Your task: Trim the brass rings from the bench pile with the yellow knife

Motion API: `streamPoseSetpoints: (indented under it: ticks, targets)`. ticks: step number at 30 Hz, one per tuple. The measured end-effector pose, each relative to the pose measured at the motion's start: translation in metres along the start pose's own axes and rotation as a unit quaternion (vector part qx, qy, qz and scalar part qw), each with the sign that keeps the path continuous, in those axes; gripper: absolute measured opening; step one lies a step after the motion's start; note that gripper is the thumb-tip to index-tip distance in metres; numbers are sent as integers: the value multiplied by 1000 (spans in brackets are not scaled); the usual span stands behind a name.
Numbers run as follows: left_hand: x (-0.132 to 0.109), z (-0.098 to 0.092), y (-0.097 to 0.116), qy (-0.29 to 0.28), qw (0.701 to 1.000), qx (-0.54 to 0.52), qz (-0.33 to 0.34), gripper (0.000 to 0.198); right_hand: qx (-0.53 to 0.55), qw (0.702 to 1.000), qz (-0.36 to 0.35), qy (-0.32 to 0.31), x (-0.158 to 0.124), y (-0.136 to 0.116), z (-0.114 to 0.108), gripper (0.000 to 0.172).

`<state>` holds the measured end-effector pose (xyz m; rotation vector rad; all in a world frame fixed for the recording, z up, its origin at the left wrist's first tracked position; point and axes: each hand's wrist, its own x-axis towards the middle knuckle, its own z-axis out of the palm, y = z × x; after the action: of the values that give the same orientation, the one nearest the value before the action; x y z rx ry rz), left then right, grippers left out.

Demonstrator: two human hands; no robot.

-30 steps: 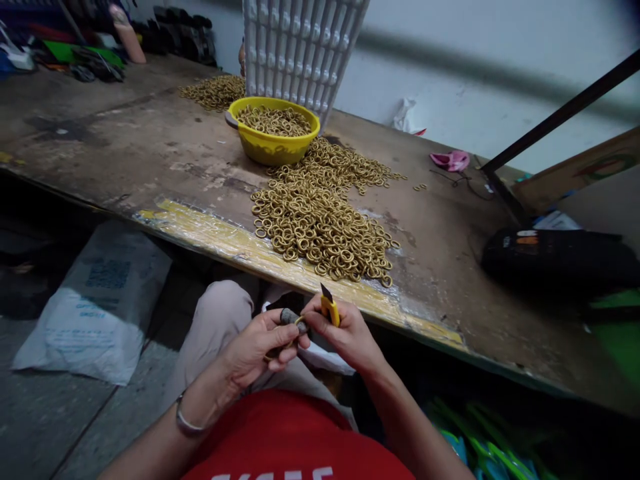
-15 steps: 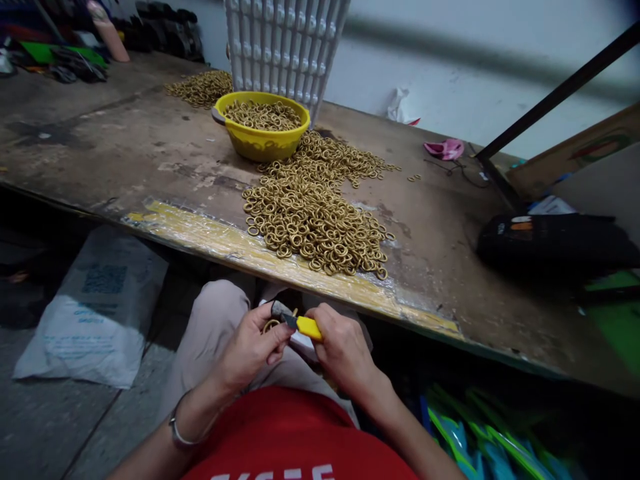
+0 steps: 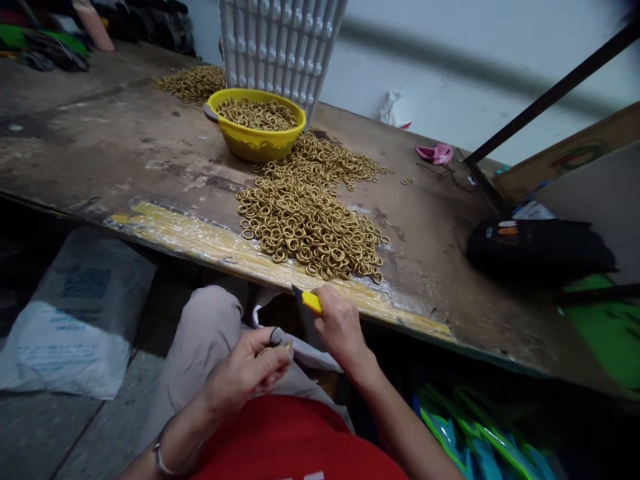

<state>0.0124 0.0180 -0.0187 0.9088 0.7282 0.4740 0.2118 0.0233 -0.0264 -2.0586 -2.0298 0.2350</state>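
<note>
My right hand (image 3: 340,327) is closed around a yellow utility knife (image 3: 311,302), its dark blade pointing up and left near the table's front edge. Lower and to the left, over my lap, my left hand (image 3: 255,367) pinches a brass-coloured ring (image 3: 289,346), mostly hidden by the fingers. Grey wrapping (image 3: 278,337) covers a fingertip of that hand. Just beyond the hands, a large heap of brass-coloured rings (image 3: 310,227) spreads over the wooden table (image 3: 165,160). Behind it stands a yellow basin (image 3: 255,143) filled with the same rings.
A grey ribbed plastic panel (image 3: 280,53) rises behind the basin, beside another ring pile (image 3: 193,83). To the right lie a pink cloth (image 3: 436,154) and a black bag (image 3: 540,247). A white sack (image 3: 80,320) rests on the floor at left; blue-green packets (image 3: 480,440) are low right.
My right hand has lifted the knife up and away from my left hand. The left hand has lowered slightly, still pinching the ring. The view has shifted a little.
</note>
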Motion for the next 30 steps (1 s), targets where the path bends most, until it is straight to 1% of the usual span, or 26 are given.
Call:
streamPoseSetpoints:
  ticks: [2,4,5,7,9,12,13,15,17,18,19,20,22,23,24,25,26,27,28,30]
  targets:
    - [11,-5,-11,38,997,-73,-10,36,-9,999,4,41,13,2,2,38]
    - [18,-9,-17,64,992,-113,-4,37,-37,998,16,55,25,3,5,39]
    - [20,-11,-19,68,990,-126,-1,36,-52,997,19,53,31,4,7,37]
    - [21,-13,-19,65,987,-150,-1,34,-74,996,24,43,40,4,10,32]
    - [20,-16,-17,54,984,-171,-6,28,-91,995,39,29,45,5,13,24]
    - [22,-19,-15,33,977,-208,-20,23,-92,994,54,10,49,6,15,13]
    - [24,-20,-14,28,976,-215,-26,24,-77,996,52,13,50,7,15,12]
    - [30,-20,-13,30,976,-212,-35,29,-15,998,47,41,51,10,12,10]
    - [37,-19,-11,51,981,-184,-36,32,97,990,60,79,51,11,5,15]
    - [39,-18,-9,71,984,-159,-27,33,174,978,77,81,49,10,1,19]
    - [42,-17,-8,94,987,-128,-12,32,261,958,101,66,48,8,-3,23]
    - [43,-16,-5,118,989,-88,10,30,351,927,126,32,45,5,-7,26]
    - [42,-14,0,172,983,12,67,24,509,842,170,-60,39,-3,-13,31]
    - [41,-13,3,195,974,63,94,21,565,798,184,-102,35,-7,-15,33]
    - [38,-13,5,213,964,109,116,18,605,761,193,-133,32,-12,-15,35]
    - [35,-12,7,227,954,145,132,16,634,732,197,-154,28,-16,-14,36]
    - [33,-11,7,236,946,172,142,15,654,710,198,-168,25,-20,-12,37]
    - [30,-10,8,239,941,190,148,14,669,695,196,-177,23,-23,-9,37]
    - [27,-9,7,240,938,201,150,13,679,685,191,-184,21,-26,-6,37]
    - [24,-7,6,243,936,207,150,11,685,680,180,-191,18,-30,0,38]
